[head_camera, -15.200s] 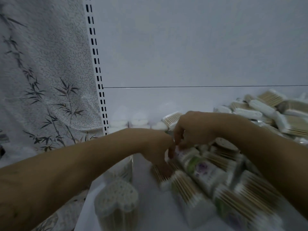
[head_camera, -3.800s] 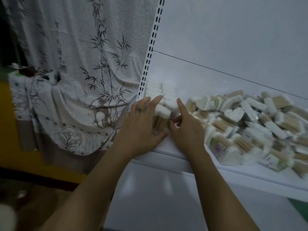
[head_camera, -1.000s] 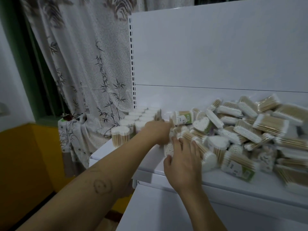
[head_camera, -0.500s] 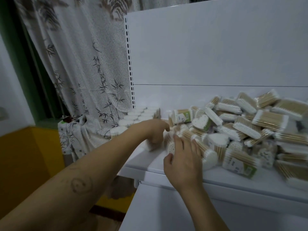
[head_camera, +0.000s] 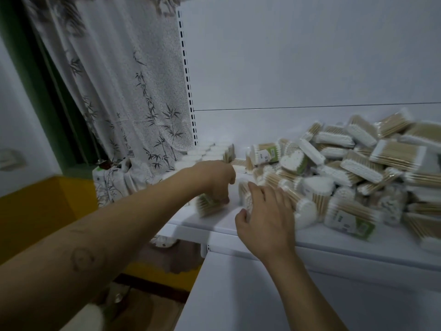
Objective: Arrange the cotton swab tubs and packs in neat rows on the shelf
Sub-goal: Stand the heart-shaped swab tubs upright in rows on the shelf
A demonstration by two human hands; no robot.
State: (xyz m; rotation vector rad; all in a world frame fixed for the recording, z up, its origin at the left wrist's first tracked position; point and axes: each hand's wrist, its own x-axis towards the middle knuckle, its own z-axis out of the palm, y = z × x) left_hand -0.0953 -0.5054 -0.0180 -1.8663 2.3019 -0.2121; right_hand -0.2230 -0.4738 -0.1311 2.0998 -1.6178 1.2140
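I saw the left hand (head_camera: 214, 180) curled down over a swab tub (head_camera: 205, 207), gripping it from above, just left of the loose pile (head_camera: 353, 168) on the shelf (head_camera: 222, 225). My view had the right hand (head_camera: 265, 218) spread, fingers resting on tubs at the pile's left edge. The rows of tubs (head_camera: 210, 151) stood left of the pile, further back. Step, I judged: seating this tub at a row's front end. Next called for setting it upright, flush with its neighbours, then picking another from the pile.

Nothing readable from here: the green label (head_camera: 270, 154) on one tub (head_camera: 259, 151) shows only blurred marks.
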